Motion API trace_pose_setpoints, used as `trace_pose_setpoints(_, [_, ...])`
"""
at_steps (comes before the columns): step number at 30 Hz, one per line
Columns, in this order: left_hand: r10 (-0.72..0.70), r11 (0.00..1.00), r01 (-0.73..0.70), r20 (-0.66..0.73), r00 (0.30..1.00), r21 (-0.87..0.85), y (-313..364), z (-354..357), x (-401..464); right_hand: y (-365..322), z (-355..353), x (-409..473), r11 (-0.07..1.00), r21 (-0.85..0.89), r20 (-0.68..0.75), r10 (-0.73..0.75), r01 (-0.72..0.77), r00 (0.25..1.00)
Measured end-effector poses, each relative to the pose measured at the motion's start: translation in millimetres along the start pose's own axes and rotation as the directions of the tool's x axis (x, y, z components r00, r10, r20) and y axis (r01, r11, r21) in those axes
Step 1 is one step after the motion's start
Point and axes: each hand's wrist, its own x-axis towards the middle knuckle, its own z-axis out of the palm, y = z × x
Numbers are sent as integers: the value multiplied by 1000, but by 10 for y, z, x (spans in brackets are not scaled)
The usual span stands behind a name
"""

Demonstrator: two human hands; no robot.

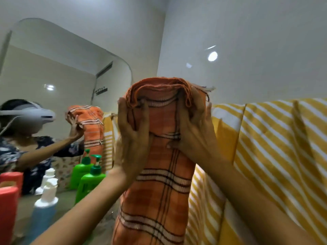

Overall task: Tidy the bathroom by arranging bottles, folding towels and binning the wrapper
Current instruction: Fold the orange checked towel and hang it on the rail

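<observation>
Hands up at chest height in the head view — left hand (131, 133) and right hand (192, 131) both grip the folded orange plaid cotton towel (159, 174), fingers curled round its sides near the top fold, thumbs on the front. The towel hangs down between the forearms, in front of a yellow-and-white striped towel (276, 147) draped along the white wall. Lower left, standing close together — a green pump bottle (89, 183), a blue bottle with white cap (45, 207) and a red plastic container (8, 209), before a rounded wall mirror (58, 82).
</observation>
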Motion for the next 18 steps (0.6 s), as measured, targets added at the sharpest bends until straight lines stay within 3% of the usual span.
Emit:
trace_pose_setpoints(4, [-77,964,101,107,991,-245,-55,469,461,569,53,477,990,143,244,-33,-2,969])
trace_pose_setpoints(9, [-53,909,160,274,960,-385,-122,983,751,970,140,854,971,-59,602,221,-232,768])
trace_pose_setpoints(14, [34,825,227,447,894,-518,-198,1354,830,1198,132,908,903,-106,725,357,-416,590])
trace_pose_setpoints(18, [52,693,407,605,795,-595,-242,1551,874,1265,114,921,870,-122,783,380,-477,492])
